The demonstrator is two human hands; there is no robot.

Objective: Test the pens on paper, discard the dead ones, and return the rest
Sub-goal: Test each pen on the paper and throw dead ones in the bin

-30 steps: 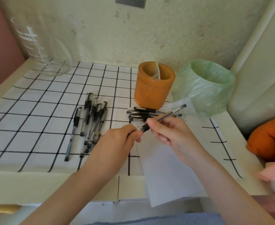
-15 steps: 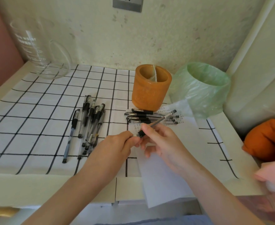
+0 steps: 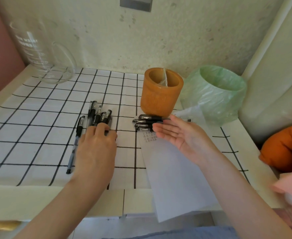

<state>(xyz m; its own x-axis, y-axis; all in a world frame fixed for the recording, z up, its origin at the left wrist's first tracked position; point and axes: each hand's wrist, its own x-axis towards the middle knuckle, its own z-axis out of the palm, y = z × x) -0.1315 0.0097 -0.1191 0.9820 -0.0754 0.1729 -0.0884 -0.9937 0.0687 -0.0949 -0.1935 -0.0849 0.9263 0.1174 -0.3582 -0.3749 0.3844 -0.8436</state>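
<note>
Several black pens [image 3: 97,112] lie in a pile on the checked cloth, with one pen [image 3: 75,145] apart on its left. My left hand [image 3: 97,149] lies palm down on this pile, fingers bent over the pens; whether it grips one is hidden. A second row of pens [image 3: 144,121] lies crosswise at the top of the white paper [image 3: 176,173], just in front of the orange pen holder [image 3: 160,95]. My right hand [image 3: 181,135] hovers over that row, palm up, fingers spread, holding nothing. Small ink test marks [image 3: 149,137] show on the paper.
A bin lined with a green bag [image 3: 217,95] stands right of the holder. A glass jug [image 3: 43,54] sits at the back left by the wall. An orange soft object [image 3: 283,149] and something pink [image 3: 291,187] lie at the right edge.
The pen held between both hands is gone from them. My right hand has opened over the right row. My left hand has moved left onto the pile.
</note>
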